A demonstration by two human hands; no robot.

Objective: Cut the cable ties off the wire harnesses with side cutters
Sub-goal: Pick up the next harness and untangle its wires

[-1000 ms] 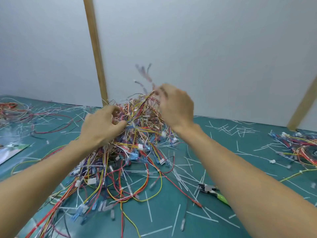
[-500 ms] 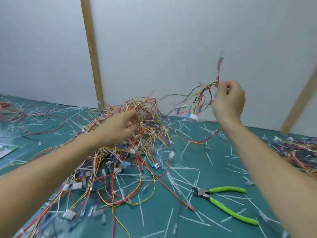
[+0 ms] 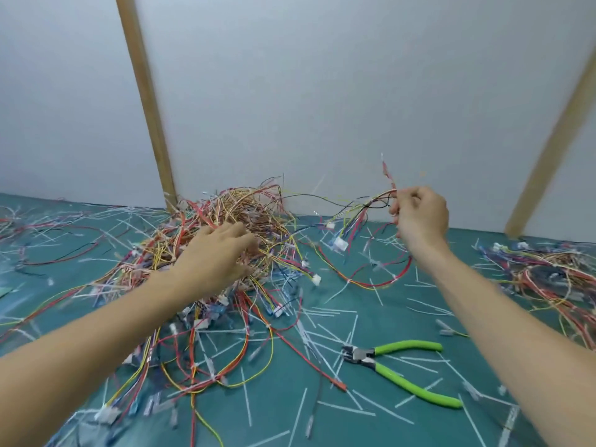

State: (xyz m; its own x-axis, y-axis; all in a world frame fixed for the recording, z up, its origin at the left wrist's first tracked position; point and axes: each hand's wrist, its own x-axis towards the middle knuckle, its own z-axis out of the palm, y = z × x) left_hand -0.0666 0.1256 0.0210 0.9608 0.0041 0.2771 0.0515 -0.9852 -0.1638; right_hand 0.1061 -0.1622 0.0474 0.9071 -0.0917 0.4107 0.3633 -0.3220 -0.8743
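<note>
Green mat: a teal-green cutting mat covers the counter (image 3: 419, 317), strewn with white cut tie ends (image 3: 335, 408).
Wire pile: a tangled heap of red, yellow, orange and blue wire harnesses (image 3: 225, 221) sits left of centre, near the back wall.
Left hand: the left hand (image 3: 219, 253) lies on top of the heap, fingers spread and mostly straight, pressing down on the wires; it does not appear to grip any.
Right hand: the right hand (image 3: 419, 214) is raised above the counter, fingers curled, pinching one end of a single harness (image 3: 358, 214) whose wires trail back to the heap.
Cutters: the side cutters (image 3: 400, 366) with lime-green handles lie on the mat near the right forearm, touched by neither hand.
Second pile: another bundle of wires (image 3: 548, 279) lies at the far right.
Handling: the harness looks light and limp, so it will probably sag and snag on its neighbours. A firm pinch near a connector or beside a tie should control it better than the loose wire tips.
Ties: small white ties show along the red loop (image 3: 380, 282) on the mat; blur hides how many remain.
Risk: thin wires sit tight against each tie, so a careless snip could nick the insulation.
</note>
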